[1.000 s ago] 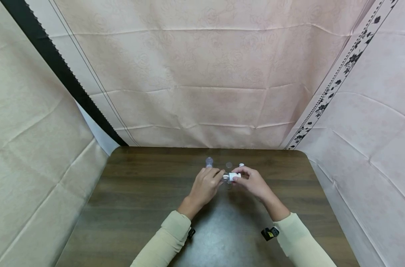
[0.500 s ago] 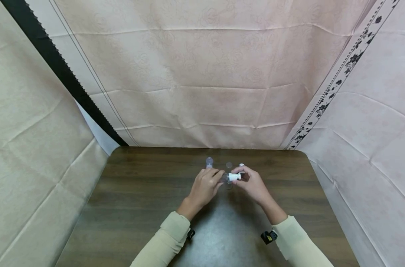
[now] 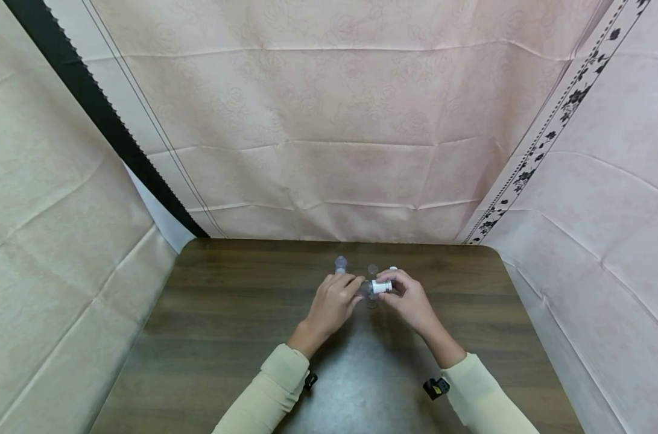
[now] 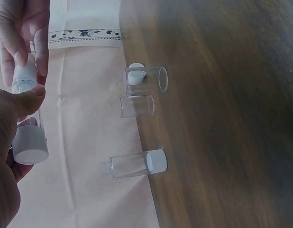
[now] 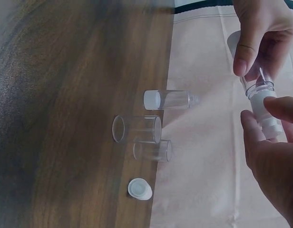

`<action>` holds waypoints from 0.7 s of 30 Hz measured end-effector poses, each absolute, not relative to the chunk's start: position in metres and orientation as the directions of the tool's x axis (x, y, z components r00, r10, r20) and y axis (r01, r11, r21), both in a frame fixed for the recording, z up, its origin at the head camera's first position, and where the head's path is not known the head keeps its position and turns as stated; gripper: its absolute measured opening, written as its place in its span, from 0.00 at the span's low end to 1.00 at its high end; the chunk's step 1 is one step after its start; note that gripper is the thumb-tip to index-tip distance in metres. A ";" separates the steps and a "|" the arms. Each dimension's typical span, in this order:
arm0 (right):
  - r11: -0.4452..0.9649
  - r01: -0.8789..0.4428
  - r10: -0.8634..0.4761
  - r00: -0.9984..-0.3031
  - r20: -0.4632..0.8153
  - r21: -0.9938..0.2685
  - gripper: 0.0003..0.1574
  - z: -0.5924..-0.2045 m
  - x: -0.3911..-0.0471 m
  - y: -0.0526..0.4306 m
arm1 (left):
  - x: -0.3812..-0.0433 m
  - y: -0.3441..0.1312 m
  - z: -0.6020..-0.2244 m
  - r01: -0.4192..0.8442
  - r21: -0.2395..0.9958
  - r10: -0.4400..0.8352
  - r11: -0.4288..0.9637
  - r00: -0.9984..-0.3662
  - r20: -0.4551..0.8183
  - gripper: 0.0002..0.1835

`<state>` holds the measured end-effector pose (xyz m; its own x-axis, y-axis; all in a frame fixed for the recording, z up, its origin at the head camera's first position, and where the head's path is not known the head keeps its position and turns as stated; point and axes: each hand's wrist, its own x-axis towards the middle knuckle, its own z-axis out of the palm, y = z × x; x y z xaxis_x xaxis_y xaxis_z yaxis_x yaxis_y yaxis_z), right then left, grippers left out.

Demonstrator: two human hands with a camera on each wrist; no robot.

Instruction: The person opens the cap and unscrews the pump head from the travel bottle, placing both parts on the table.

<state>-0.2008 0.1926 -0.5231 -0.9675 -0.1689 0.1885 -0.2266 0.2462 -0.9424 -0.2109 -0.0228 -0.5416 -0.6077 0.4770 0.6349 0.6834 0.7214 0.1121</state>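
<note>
My left hand (image 3: 333, 303) grips a clear bottle (image 4: 30, 146) with a white base, thumb along its side. The bottle lies about sideways, its neck toward my right hand (image 3: 410, 299). Thumb and fingers of that hand pinch a white cylindrical pump collar (image 5: 261, 105) at the neck. In the right wrist view the collar meets the clear neck; whether it is threaded on is too small to tell. Part of the bottle is hidden behind my left fingers.
Beyond my hands on the wooden table (image 3: 225, 301) lie a second clear bottle (image 5: 172, 99) with a white base, a larger clear sleeve (image 5: 137, 129), a smaller clear sleeve (image 5: 152, 150) and a small white cap-like piece (image 5: 140, 189). Cloth hangs behind the far edge.
My right fingers have shifted their hold on the white collar, and the right forearm has moved slightly left and nearer. The left hand stays in place around the bottle.
</note>
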 end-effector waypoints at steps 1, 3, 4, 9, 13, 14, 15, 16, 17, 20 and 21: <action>0.241 -0.230 -0.172 -0.966 0.192 -0.943 0.16 -0.523 -0.201 0.193 | -0.211 -0.023 -0.542 0.682 0.111 0.477 0.723 -0.608 0.634 0.20; 0.229 -0.231 -0.174 -0.966 0.193 -0.946 0.17 -0.522 -0.200 0.194 | -0.211 -0.023 -0.542 0.683 0.109 0.476 0.722 -0.604 0.639 0.21; 0.224 -0.232 -0.175 -0.965 0.195 -0.947 0.17 -0.521 -0.200 0.194 | -0.211 -0.023 -0.542 0.684 0.106 0.475 0.722 -0.601 0.643 0.21; 0.267 -0.204 -0.165 -0.973 0.164 -0.942 0.22 -0.508 -0.194 0.194 | -0.212 -0.023 -0.541 0.679 0.076 0.481 0.730 -0.590 0.649 0.21; 0.341 -0.133 -0.146 -0.985 0.087 -0.931 0.22 -0.508 -0.195 0.196 | -0.212 -0.023 -0.542 0.680 0.045 0.495 0.732 -0.576 0.651 0.20; 0.344 -0.116 -0.143 -0.987 0.070 -0.932 0.22 -0.512 -0.197 0.197 | -0.213 -0.022 -0.542 0.683 0.037 0.498 0.730 -0.568 0.655 0.20; 0.342 -0.092 -0.144 -0.989 0.045 -0.935 0.22 -0.518 -0.200 0.199 | -0.213 -0.022 -0.542 0.683 0.027 0.501 0.730 -0.561 0.659 0.20; 0.329 -0.059 -0.145 -0.989 0.011 -0.942 0.22 -0.518 -0.200 0.200 | -0.213 -0.022 -0.542 0.684 0.012 0.505 0.729 -0.551 0.665 0.19; 0.311 -0.027 -0.153 -0.988 -0.022 -0.950 0.22 -0.518 -0.201 0.200 | -0.213 -0.022 -0.542 0.685 -0.002 0.508 0.729 -0.538 0.672 0.20; 0.238 0.086 -0.171 -0.977 -0.130 -0.967 0.25 -0.521 -0.203 0.201 | -0.214 -0.021 -0.543 0.683 -0.048 0.522 0.728 -0.508 0.686 0.19; 0.216 0.119 -0.178 -0.971 -0.159 -0.969 0.26 -0.522 -0.204 0.202 | -0.214 -0.021 -0.543 0.682 -0.063 0.527 0.729 -0.500 0.688 0.18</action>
